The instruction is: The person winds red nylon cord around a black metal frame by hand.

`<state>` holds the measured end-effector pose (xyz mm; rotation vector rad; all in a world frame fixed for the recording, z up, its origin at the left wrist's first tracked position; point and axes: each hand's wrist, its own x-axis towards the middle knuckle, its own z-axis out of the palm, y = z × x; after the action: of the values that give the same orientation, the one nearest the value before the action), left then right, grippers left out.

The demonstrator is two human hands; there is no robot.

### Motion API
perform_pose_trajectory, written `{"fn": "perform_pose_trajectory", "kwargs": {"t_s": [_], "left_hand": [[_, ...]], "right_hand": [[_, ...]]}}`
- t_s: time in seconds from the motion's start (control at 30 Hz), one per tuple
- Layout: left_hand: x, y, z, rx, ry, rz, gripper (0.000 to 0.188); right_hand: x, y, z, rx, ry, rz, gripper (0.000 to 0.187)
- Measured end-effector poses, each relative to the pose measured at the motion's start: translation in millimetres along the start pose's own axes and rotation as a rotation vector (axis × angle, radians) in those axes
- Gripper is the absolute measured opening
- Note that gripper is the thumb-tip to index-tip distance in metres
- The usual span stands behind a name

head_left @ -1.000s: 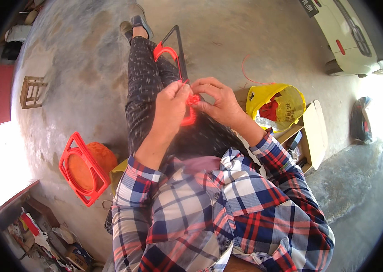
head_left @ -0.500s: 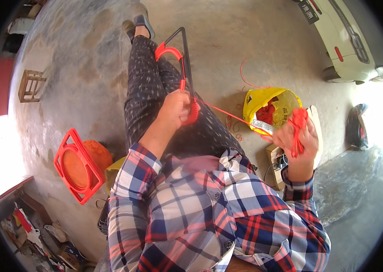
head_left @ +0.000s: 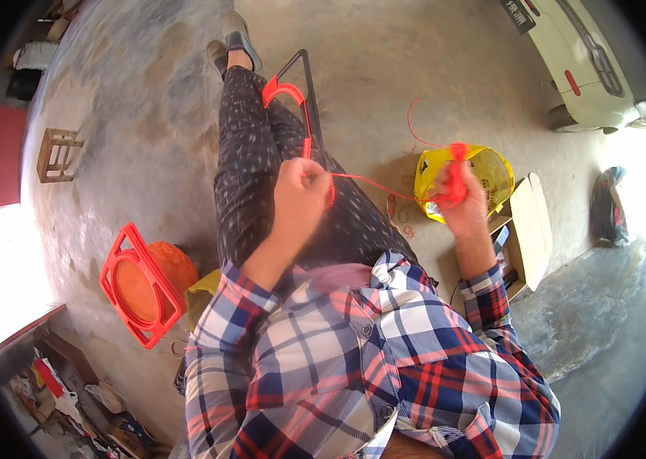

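Clutter sits nearest, low at the left edge: small mixed items [head_left: 71,398] too blurred to tell apart, beside a bright doorway. Just beyond them an orange square frame [head_left: 139,287] with a round orange disc inside leans on the concrete floor [head_left: 147,115], close to the person's left elbow. At the near right an open cardboard box [head_left: 529,229] stands beside the right forearm, and a yellow bucket [head_left: 491,172] sits just past it, partly hidden behind the right hand. Farther left a small wooden stool [head_left: 55,153] stands alone, well apart from everything else. At the far right the end of a pale vehicle [head_left: 583,69] closes off that corner.

The floor to the left of the legs lies open between the orange frame and the stool; the right side is tighter, with box, bucket and a dark bundle near the rim.

A black metal frame [head_left: 309,92] lies along the person's lap, its far end near the shoes, wound partly with orange cord [head_left: 369,182]. The left hand [head_left: 300,191] is closed, pinching the cord against the frame over the thigh. From there the cord runs taut to the right hand [head_left: 460,199], raised in front of the bucket with fingers curled tight around a bunched loop of the same cord; a loose tail curls up above it.
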<state>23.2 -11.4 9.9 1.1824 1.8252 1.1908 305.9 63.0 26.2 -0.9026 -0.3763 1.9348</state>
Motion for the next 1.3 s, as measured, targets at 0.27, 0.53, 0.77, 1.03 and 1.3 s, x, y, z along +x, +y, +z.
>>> {"fn": "perform_pose_trajectory", "kwargs": {"t_s": [0.27,0.53,0.77,1.03,1.3], "left_hand": [[-4,80,-14,-0.788,-0.351,-0.358,0.016],[45,38,-39,0.78,-0.123,0.625,0.014],[37,7,-3,0.256,-0.173,0.148,0.031],[35,-20,7,-0.611,-0.156,-0.428,0.053],[30,13,14,-0.708,-0.082,-0.552,0.06]], "right_hand": [[14,49,72,-0.619,-0.627,0.367,0.052],[74,63,78,-0.89,-0.376,0.009,0.023],[85,75,70,-1.369,-0.48,-0.331,0.031],[20,-4,121,-0.157,-0.535,-0.071,0.026],[-84,13,130,-0.314,-0.705,0.183,0.042]]}}
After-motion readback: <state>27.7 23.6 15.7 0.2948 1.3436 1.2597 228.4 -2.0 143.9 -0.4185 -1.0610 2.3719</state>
